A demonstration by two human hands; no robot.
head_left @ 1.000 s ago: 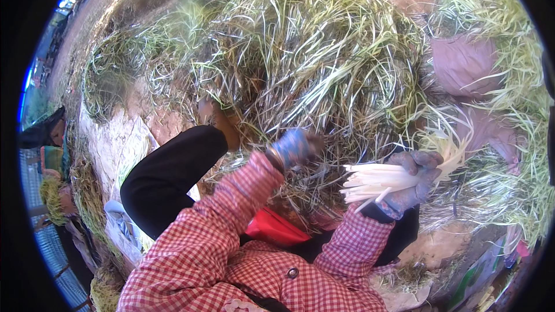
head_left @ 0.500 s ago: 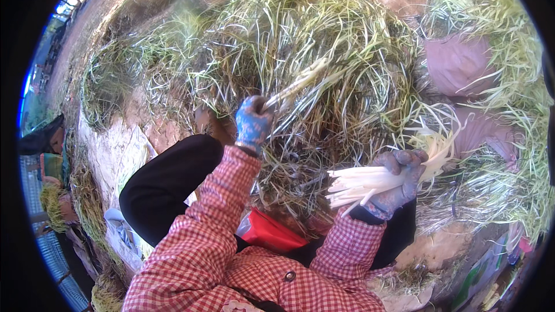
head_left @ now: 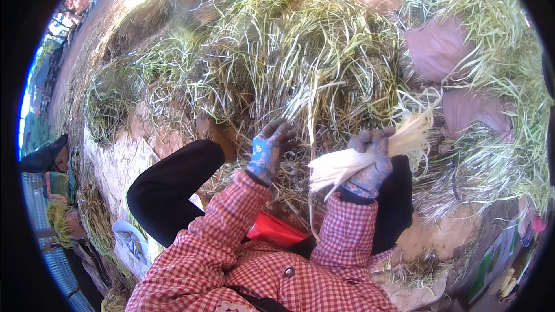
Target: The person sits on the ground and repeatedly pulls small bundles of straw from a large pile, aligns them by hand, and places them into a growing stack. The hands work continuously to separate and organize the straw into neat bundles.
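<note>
My right hand (head_left: 373, 162), in a blue patterned glove with dirt-darkened fingers, is closed round a bundle of pale stalks (head_left: 335, 169). Their white cut-looking ends point left, and their yellowish leafy ends (head_left: 419, 130) spread out past the hand to the upper right. My left hand (head_left: 272, 147), gloved alike, is held out with fingers apart and slightly bent, and nothing shows in it. Between the two hands a long thin pale stalk (head_left: 312, 121) runs nearly upright in view; whether it is in the air or lying on the heap cannot be told.
A large heap of long green and yellowish leaves (head_left: 283, 52) spreads ahead of me. More pale leaves (head_left: 514, 104) lie at the right beside a mauve cloth (head_left: 439, 49). A red packet (head_left: 276, 230) sits in my lap. A white sheet (head_left: 124, 164) covers ground at the left.
My left hand has let go of the pale stalks it held out over the heap and has come down and slightly right. My right hand has moved left with its bundle.
</note>
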